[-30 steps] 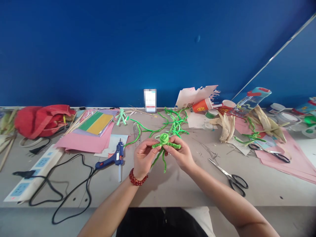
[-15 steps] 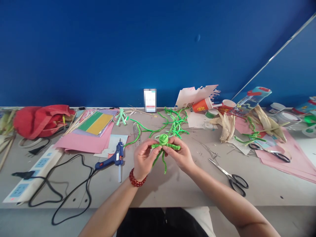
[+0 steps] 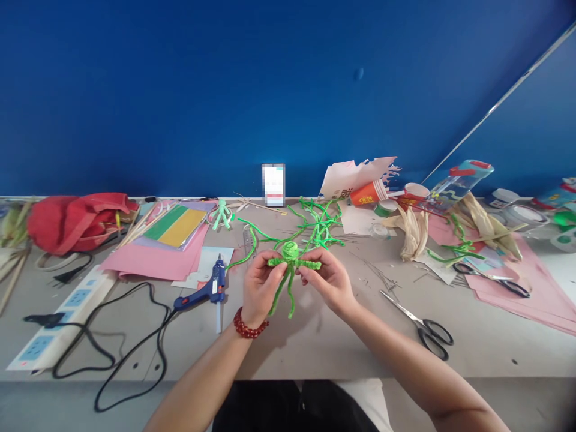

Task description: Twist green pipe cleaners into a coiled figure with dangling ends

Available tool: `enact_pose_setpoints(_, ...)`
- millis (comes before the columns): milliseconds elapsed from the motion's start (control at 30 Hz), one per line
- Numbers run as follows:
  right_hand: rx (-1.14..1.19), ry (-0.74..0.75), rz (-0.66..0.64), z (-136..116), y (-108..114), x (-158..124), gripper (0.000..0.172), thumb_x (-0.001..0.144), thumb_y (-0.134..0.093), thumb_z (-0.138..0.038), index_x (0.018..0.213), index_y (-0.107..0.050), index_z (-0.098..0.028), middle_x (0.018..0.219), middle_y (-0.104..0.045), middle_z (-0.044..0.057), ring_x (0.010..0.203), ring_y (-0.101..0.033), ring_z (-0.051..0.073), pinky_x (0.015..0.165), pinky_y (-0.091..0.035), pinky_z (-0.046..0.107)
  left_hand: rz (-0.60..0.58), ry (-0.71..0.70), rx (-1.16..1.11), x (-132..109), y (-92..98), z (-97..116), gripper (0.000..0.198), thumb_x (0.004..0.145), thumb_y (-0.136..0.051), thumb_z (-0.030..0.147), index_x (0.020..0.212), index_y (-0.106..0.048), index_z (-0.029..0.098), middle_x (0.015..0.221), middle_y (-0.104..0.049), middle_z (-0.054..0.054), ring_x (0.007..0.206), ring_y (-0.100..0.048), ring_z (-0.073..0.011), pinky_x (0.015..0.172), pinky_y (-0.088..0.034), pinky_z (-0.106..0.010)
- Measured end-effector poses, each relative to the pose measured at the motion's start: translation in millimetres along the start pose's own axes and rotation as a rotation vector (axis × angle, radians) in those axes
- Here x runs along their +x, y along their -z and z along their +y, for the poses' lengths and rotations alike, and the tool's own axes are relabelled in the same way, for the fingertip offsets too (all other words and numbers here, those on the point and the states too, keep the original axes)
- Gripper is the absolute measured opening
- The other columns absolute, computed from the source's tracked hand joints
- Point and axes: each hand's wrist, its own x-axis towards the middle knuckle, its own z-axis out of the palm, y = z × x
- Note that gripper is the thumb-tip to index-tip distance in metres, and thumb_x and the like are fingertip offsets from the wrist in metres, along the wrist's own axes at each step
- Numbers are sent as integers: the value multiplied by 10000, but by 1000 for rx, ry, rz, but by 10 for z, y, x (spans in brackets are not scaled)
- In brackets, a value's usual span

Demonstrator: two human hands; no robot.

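A bright green pipe-cleaner figure (image 3: pixel 290 252) with a coiled round head is held up above the table. Two short arms stick out sideways and two longer legs hang down. My left hand (image 3: pixel 263 285), with a red bead bracelet at the wrist, pinches the figure's left side between thumb and fingers. On the other side, the fingers of my right hand (image 3: pixel 328 282) are closed on the right arm. Behind the figure lies a tangle of green pipe cleaners (image 3: pixel 321 222).
Left: blue glue gun (image 3: pixel 207 291) with black cable, power strip (image 3: pixel 67 318), pink paper (image 3: pixel 153 258), red bag (image 3: pixel 81 222), pale green figure (image 3: pixel 221 215). Right: black-handled scissors (image 3: pixel 423 327), thin wires, paper cups (image 3: pixel 369 192), dried husks (image 3: pixel 413 234), second scissors (image 3: pixel 492 278). A screen (image 3: pixel 273 185) stands behind.
The green figure has shifted slightly left and its hanging legs show more. My right thumb and fingers have moved toward the end of its right arm.
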Motion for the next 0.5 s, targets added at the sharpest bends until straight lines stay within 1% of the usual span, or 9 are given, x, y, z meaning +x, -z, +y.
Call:
enact_pose_setpoints(100,-20,23,23,19,1,-16,191,857,-711,-393,910,-665,-216,827,-644,21,630,-591,132,595,-547,270,-3,59,-66,18,0,-19,262,726,-831,352,849,-661,193,802,-639,5,682,-617,-108,639,-538,-213)
enact_pose_setpoints(167,-8,34,19,42,-3,-26,177,860,-711,-381,916,-667,-219,854,-661,30,639,-607,137,592,-551,273,-21,127,-120,23,-6,-37,288,694,-855,337,874,-678,199,831,-664,-4,708,-639,-124,670,-561,-243)
enact_pose_setpoints(267,10,56,7,76,-9,-31,147,877,-698,-359,932,-670,-226,857,-666,28,642,-615,136,588,-549,269,-36,204,-170,22,-18,-63,291,670,-868,340,863,-702,201,792,-684,-6,703,-651,-142,680,-579,-277)
enact_pose_setpoints(400,-49,70,19,87,-2,-23,152,877,-697,-370,918,-688,-224,849,-670,33,663,-617,145,593,-540,271,-5,176,-135,10,-23,-69,270,658,-875,345,815,-717,192,760,-676,-3,690,-636,-137,659,-572,-258)
enact_pose_setpoints(500,-60,71,18,84,-1,-21,163,866,-709,-380,908,-698,-223,836,-676,31,665,-621,148,590,-536,270,-9,140,-116,1,-15,-66,239,672,-869,326,784,-713,185,774,-674,-6,682,-630,-128,638,-564,-240)
